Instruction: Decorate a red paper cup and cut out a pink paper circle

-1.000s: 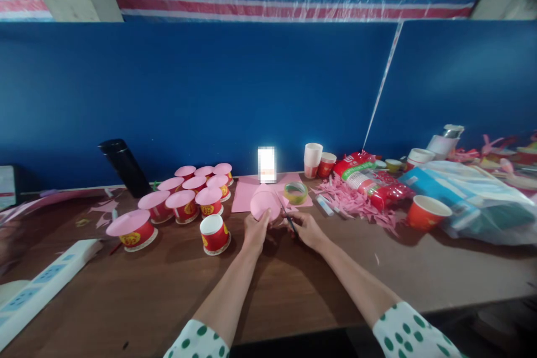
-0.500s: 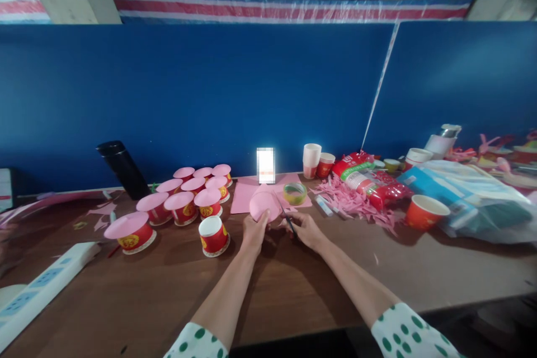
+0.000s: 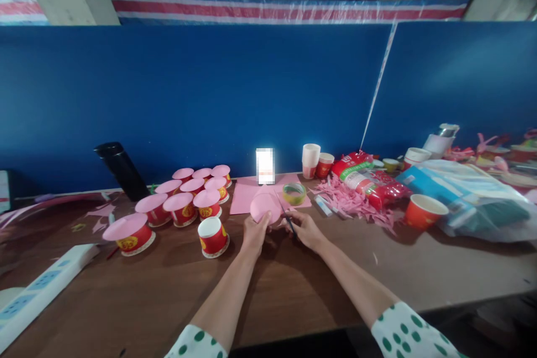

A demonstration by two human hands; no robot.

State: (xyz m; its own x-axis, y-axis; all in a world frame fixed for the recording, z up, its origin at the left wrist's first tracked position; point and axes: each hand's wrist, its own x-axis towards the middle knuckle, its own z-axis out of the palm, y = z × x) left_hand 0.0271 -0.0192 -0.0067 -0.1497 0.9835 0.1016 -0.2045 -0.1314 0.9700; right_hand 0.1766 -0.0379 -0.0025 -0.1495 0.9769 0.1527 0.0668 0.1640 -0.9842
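My left hand (image 3: 254, 231) pinches a pink paper disc (image 3: 265, 207) and holds it up above the brown table (image 3: 176, 291). My right hand (image 3: 305, 229) grips dark scissors (image 3: 286, 217), whose blades point up at the disc's right edge. A red paper cup (image 3: 213, 236) without a lid stands just left of my left hand. A pink paper sheet (image 3: 244, 196) lies behind the disc.
Several red cups topped with pink discs (image 3: 181, 205) cluster at the left. A tape roll (image 3: 294, 193), pink scraps (image 3: 351, 202), a cup sleeve (image 3: 366, 179), an orange cup (image 3: 422, 211) and a plastic bag (image 3: 470, 198) lie to the right. A power strip (image 3: 37, 292) and black flask (image 3: 118, 169) sit left.
Both hands stay at the pink disc with the scissors against its edge. The view has shifted slightly; nothing else has moved.
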